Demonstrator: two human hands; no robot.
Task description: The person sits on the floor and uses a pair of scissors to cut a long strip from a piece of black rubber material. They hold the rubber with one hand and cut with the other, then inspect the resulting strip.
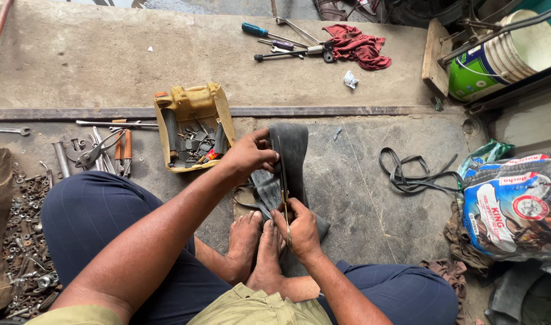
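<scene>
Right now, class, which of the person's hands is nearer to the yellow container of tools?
Left. The left hand grips the top of the black rubber tube, just right of the yellow container; the right hand holds scissors lower down, farther away.

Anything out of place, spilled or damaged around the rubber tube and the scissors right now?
The yellow container holding tools is a jug with its side cut away. Nuts and bolts lie loose on the floor at the left. A crumpled red rag lies beside the hand tools.

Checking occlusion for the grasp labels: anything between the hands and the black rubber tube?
Nothing visible. The left hand already grips the top fold of the black rubber tube, and the right hand holds scissors whose blades run up along the tube. The feet sit just below, touching its lower end.
</scene>
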